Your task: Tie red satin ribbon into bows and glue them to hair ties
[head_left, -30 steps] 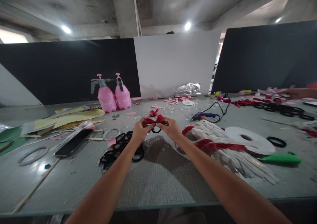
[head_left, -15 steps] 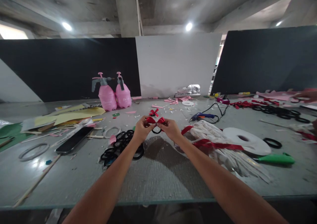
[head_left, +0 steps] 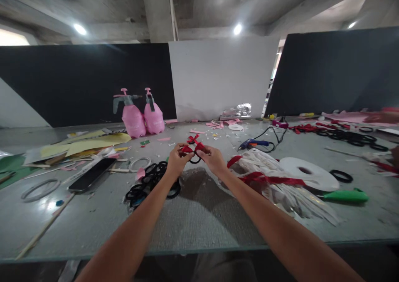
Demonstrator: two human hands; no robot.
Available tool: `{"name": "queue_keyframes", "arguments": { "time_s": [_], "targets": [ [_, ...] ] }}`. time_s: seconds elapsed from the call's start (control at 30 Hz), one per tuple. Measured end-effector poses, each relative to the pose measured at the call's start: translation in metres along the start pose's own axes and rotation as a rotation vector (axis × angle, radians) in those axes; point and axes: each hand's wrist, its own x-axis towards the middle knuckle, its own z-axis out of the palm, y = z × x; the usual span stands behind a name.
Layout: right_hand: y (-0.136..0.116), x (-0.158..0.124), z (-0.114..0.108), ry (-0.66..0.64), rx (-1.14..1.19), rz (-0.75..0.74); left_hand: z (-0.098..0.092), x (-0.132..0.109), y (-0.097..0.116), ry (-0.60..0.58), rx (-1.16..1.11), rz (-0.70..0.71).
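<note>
My left hand (head_left: 176, 162) and my right hand (head_left: 213, 159) meet above the middle of the grey table (head_left: 199, 219). Both pinch a small red ribbon bow (head_left: 193, 148) with a black hair tie (head_left: 195, 160) hanging under it. The left fingers grip the bow's left loop, the right fingers its right loop. A pile of black hair ties (head_left: 149, 181) lies just left of my left hand. Another small red bow (head_left: 193, 139) lies on the table behind the hands.
Two pink spray bottles (head_left: 142, 116) stand at the back left. A phone (head_left: 92, 174), yellow paper (head_left: 90, 143), a blue glue gun (head_left: 256, 143), a white tape roll (head_left: 308, 173), red ribbon (head_left: 270, 180) and a green-handled tool (head_left: 345, 196) lie around. Another person's hand (head_left: 382, 116) is far right.
My hands have drawn slightly closer together on the bow, squeezing its loops inward. The view has shifted a little. The other person's hand at the far right moved.
</note>
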Motion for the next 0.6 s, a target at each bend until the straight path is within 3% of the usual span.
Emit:
{"name": "queue_keyframes", "arguments": {
  "time_s": [0.1, 0.2, 0.3, 0.47, 0.6],
  "targets": [
    [-0.007, -0.005, 0.001, 0.178, -0.106, -0.156, 0.001, 0.001, -0.003, 0.099, 0.035, -0.021],
    [-0.012, -0.011, 0.008, 0.087, -0.143, -0.243, 0.003, 0.001, -0.005, 0.133, 0.038, -0.041],
    [-0.013, -0.012, 0.014, -0.014, -0.085, -0.16, 0.005, 0.001, -0.004, 0.1, 0.015, -0.022],
    [-0.01, -0.005, 0.013, 0.028, 0.011, 0.027, 0.009, -0.007, 0.002, -0.013, 0.098, 0.106],
    [-0.005, -0.002, 0.013, 0.012, 0.289, 0.251, 0.011, -0.012, 0.01, -0.057, 0.241, 0.189]
  ]
}}
